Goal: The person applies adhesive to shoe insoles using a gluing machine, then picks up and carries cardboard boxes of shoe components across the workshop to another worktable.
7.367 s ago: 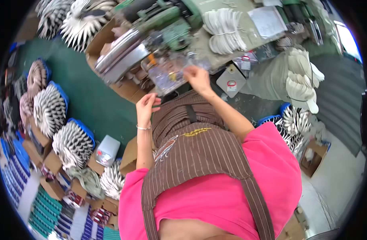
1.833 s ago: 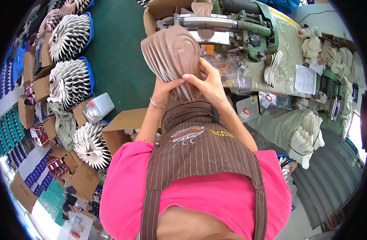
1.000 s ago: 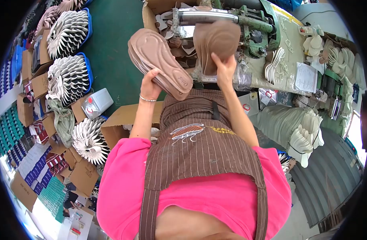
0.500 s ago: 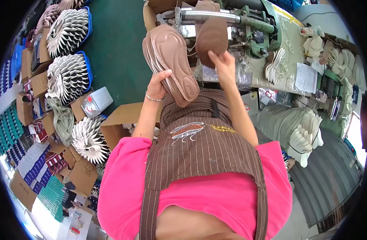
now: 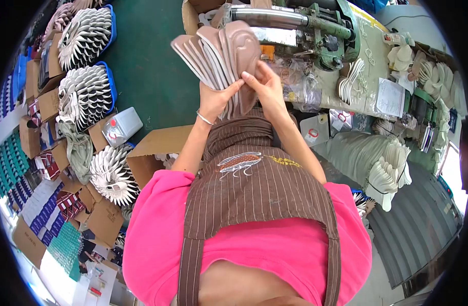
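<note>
Several brown shoe insoles (image 5: 244, 48) are fanned out between my two hands, in front of the striped apron. My left hand (image 5: 216, 99) is wrapped round the lower part of the stack, its thumb lying across the edges. At the stack's right side, my right hand (image 5: 267, 86) grips the front insoles, thumb on top and fingers partly hidden behind. Just beyond the insoles stands a green machine with a shiny metal roller (image 5: 269, 17).
Blue bins of fanned white insoles (image 5: 86, 97) stand on the left. An opened carton (image 5: 157, 145) is near my left forearm. On the right, a worktop holds a paper sheet (image 5: 390, 98) and small insole stacks (image 5: 351, 81). Wrapped insoles (image 5: 366, 158) lie below it.
My right hand has come back from the roller, and the single insole there is no longer seen at it. Both hands now hold the stack, which has turned and spread into a fan.
</note>
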### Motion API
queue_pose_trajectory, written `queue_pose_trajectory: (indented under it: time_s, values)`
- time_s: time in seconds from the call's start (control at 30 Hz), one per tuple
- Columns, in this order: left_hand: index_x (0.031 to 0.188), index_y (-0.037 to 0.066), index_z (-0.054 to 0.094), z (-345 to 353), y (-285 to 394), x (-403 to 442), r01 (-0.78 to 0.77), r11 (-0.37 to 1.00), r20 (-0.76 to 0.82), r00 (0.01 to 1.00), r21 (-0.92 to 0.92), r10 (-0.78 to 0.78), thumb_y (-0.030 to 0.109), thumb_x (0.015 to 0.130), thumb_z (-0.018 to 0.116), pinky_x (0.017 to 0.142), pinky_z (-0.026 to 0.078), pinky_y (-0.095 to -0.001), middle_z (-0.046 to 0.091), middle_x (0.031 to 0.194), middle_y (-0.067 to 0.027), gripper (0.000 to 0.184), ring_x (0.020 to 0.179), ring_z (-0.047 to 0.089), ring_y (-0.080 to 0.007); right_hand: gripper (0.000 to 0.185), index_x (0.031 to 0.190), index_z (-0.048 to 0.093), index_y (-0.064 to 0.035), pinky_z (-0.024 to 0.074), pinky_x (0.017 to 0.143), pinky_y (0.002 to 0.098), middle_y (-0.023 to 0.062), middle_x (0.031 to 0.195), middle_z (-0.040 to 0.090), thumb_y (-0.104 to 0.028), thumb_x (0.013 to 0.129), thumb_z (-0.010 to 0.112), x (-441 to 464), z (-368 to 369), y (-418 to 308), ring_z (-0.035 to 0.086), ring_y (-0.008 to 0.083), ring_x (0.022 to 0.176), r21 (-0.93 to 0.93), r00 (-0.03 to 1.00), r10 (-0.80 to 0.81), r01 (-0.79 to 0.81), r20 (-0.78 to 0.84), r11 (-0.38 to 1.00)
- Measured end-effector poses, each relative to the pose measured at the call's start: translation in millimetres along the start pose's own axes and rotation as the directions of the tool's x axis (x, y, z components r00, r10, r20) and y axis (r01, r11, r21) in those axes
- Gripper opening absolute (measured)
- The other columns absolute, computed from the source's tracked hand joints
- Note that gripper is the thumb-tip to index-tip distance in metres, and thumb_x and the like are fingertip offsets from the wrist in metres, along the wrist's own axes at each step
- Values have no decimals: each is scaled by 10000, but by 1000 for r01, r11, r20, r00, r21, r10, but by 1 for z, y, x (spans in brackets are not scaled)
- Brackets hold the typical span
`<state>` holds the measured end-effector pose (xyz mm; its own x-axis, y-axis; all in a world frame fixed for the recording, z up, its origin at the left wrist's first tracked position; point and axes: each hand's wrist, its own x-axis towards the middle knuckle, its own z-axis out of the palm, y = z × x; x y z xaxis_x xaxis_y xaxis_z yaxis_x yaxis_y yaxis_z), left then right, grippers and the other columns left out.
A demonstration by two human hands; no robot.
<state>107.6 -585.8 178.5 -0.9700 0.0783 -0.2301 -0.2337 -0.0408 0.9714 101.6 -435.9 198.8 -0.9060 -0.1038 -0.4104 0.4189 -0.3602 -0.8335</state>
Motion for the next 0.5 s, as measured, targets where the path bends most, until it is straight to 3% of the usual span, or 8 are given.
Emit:
queue_pose_trajectory:
  time_s: [0.07,0.13,0.17,0.3,0.4,0.43,0.47,0.5]
  values:
    - [1053,-55,586,5,6,3,-75,997,-126,989,14,76,50,713,767,798,486,-263,626,1014,-80,399,904,591,-131,441,1263,458,24,456,856,256,103,1101,619,4,848,607,-3,0,-1,580,134,989,40,995,25,-22,-96,999]
    - [1028,-50,594,8,6,6,-110,990,-197,976,-93,90,69,675,808,771,490,-255,627,977,-72,430,867,594,-128,424,1247,473,34,476,826,256,108,1062,631,50,838,586,-6,2,3,593,129,949,72,981,-130,142,-147,987]
    - [1080,-51,571,2,-2,6,-13,987,-105,994,-157,-3,78,708,781,798,486,-274,622,992,-80,446,876,595,-145,418,1239,481,39,486,812,256,110,1042,637,72,833,575,-6,3,6,599,126,929,85,964,-207,224,-169,971]
    - [1180,-66,495,-9,-2,2,-2,948,-65,998,-317,-20,137,809,648,866,479,-335,598,1091,-144,449,971,599,-204,288,1104,600,30,479,777,257,84,1001,646,93,826,557,-4,-20,26,605,131,871,17,886,-407,421,-221,907]
    - [1248,-65,425,-28,-9,1,164,832,94,986,-530,-135,267,850,515,911,458,-436,562,1141,-207,526,1053,564,-330,200,1004,645,35,470,765,250,63,942,652,55,818,572,11,-67,62,593,116,845,-110,885,-444,431,-143,895]
    - [1271,-65,402,-29,-9,-1,229,776,154,973,-588,-171,310,863,471,927,451,-469,549,1158,-228,558,1081,552,-372,132,917,663,28,463,746,241,45,878,652,12,801,601,20,-62,44,582,99,817,-269,898,-402,349,-178,898]
    - [1265,-73,405,-29,-8,-2,243,721,180,970,-649,-165,290,856,486,928,450,-469,556,1150,-231,553,1073,558,-371,112,888,669,14,464,735,248,38,847,655,-8,786,631,25,-53,29,579,90,803,-299,866,-379,286,-325,910]
    - [1258,-82,407,-29,-2,-2,258,662,204,966,-704,-159,270,849,502,929,450,-469,562,1142,-233,548,1066,564,-369,139,922,663,13,464,751,249,43,875,659,-13,788,636,40,-58,23,584,96,815,-219,890,-349,292,-295,931]
